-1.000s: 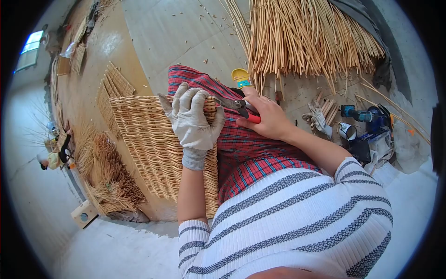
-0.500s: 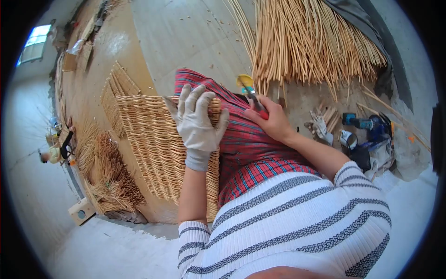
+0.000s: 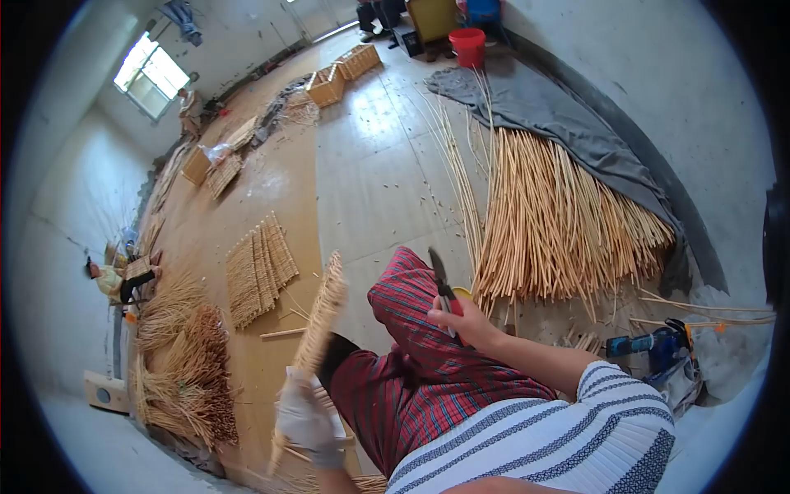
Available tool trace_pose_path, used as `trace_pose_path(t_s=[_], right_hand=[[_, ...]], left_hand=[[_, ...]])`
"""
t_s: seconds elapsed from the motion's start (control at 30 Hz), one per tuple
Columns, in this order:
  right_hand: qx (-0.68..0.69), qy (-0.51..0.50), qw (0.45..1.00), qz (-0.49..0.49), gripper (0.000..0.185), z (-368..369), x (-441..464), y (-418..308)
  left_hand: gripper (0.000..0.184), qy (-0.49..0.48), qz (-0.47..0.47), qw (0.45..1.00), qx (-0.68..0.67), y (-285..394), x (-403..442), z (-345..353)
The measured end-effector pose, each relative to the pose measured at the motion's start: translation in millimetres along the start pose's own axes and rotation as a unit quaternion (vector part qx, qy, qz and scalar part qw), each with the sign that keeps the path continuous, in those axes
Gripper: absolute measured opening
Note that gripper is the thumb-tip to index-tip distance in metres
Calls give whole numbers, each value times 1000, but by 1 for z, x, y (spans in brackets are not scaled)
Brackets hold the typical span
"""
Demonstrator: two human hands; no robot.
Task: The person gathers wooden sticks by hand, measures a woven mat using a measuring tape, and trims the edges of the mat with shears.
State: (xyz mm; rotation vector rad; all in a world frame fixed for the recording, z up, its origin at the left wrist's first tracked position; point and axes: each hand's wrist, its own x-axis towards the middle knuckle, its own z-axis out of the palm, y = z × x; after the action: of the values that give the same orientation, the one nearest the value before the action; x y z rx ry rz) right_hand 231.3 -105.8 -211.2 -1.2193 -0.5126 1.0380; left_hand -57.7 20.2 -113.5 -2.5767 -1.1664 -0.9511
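Note:
My left hand (image 3: 306,420), in a pale grey glove, grips a woven wicker panel (image 3: 319,321) that stands nearly edge-on beside my left knee. The hand and panel are slightly blurred, and the fingers are partly hidden. In my bare right hand (image 3: 473,325) is a pair of pruning shears (image 3: 440,276) with red handles. Their dark blades point up and away from me, above my checked trousers (image 3: 428,321).
To the right lies a large bundle of peeled rods (image 3: 559,222) partly under a grey cloth (image 3: 543,115). Woven panels (image 3: 262,267) lie on the left floor near brown bundles (image 3: 193,370). A cordless drill (image 3: 634,344) sits at right. Other people sit farther back.
The wicker panel has gone from lying across my left leg to nearly edge-on, lower left, with my left hand. The shears now point upward. My view has lifted toward the far room.

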Motion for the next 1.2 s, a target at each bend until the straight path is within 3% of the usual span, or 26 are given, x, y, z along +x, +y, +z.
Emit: trace_pose_path(t_s=[0.03, 0.1, 0.13, 0.17, 0.23, 0.27, 0.33, 0.47, 0.5, 0.53, 0.57, 0.6, 0.63, 0.67, 0.7, 0.77, 0.83, 0.87, 0.9, 0.93, 0.97, 1.03, 1.07, 1.1, 1.17, 1.2], right_hand=[[-49, -29, 998, -36, 24, 5, -1, -6], [-87, -28, 992, -82, 27, 17, -17, -25], [-122, -51, 985, -113, 28, 21, -23, -29], [-157, -73, 974, -143, 30, 25, -28, -33], [-200, -75, 969, -121, 29, 31, -36, -41], [-187, -79, 969, -143, 28, 35, -38, -46], [-180, -84, 966, -166, 27, 41, -39, -57], [-160, -45, 963, -214, 26, 43, -41, -82], [-146, -23, 962, -229, 27, 42, -40, -86], [-174, 3, 948, -267, 29, 38, -38, -88], [-180, 0, 946, -270, 29, 34, -36, -90], [-205, 56, 921, -327, 29, 30, -34, -92], [-227, 110, 889, -383, 29, 24, -31, -93], [-219, 108, 900, -361, 29, 10, -26, -87], [-222, 106, 899, -363, 29, 3, -22, -81], [-270, 194, 904, -268, 29, -10, -15, -67], [-292, 200, 900, -253, 31, -29, -5, -37], [-330, 215, 899, -193, 33, -34, -5, -26], [-366, 228, 892, -132, 35, -38, -2, -17], [-404, 244, 865, -169, 41, -40, 4, -9], [-412, 239, 863, -168, 41, -43, 6, -6], [-512, 236, 780, -269, 44, -38, 6, 3], [-529, 228, 770, -274, 47, -39, 4, 4], [-530, 228, 769, -275, 47, -41, 5, 4], [-522, 236, 770, -281, 47, -49, 4, 4], [-525, 233, 770, -278, 47, -52, 4, 5]], left_hand=[[29, 38, 2, 999, -11, -22, 18, -9], [30, 42, -112, 977, -179, -50, 42, -22], [32, 73, -126, 950, -275, -60, 50, -26], [32, 77, -117, 951, -276, -77, 62, -29], [33, 192, -62, 902, -381, -106, 74, -34], [33, 195, -62, 900, -384, -92, 82, -41], [43, 342, -92, 746, -564, -43, 110, -57], [40, 417, -155, 687, -574, -44, 112, -8], [38, 277, -116, 899, -317, -54, 96, 12], [36, 99, -65, 993, -18, -62, 86, 32], [34, 99, -139, 956, -240, -51, 76, 56], [33, 95, -203, 865, -449, -28, 64, 74], [34, 84, -229, 786, -568, -4, 53, 77], [36, 71, -249, 690, -675, 15, 43, 80], [37, 59, -266, 699, -661, 13, 19, 97], [39, 46, -284, 705, -648, 28, -10, 109], [52, 10, -367, 478, -798, 60, -21, 87], [52, 14, -369, 474, -799, 53, -31, 95], [60, -75, -377, 559, -735, 40, -46, 108], [68, -163, -379, 632, -656, 29, -53, 121], [68, -159, -385, 626, -659, 12, -49, 131], [79, -498, -152, 644, -560, -32, -39, 138], [89, -522, -80, 819, -225, -28, -27, 125], [89, -521, -80, 819, -226, -41, -34, 137], [91, -404, 77, 911, 28, -64, -51, 158], [91, -407, 74, 910, 25, -63, -57, 161]])
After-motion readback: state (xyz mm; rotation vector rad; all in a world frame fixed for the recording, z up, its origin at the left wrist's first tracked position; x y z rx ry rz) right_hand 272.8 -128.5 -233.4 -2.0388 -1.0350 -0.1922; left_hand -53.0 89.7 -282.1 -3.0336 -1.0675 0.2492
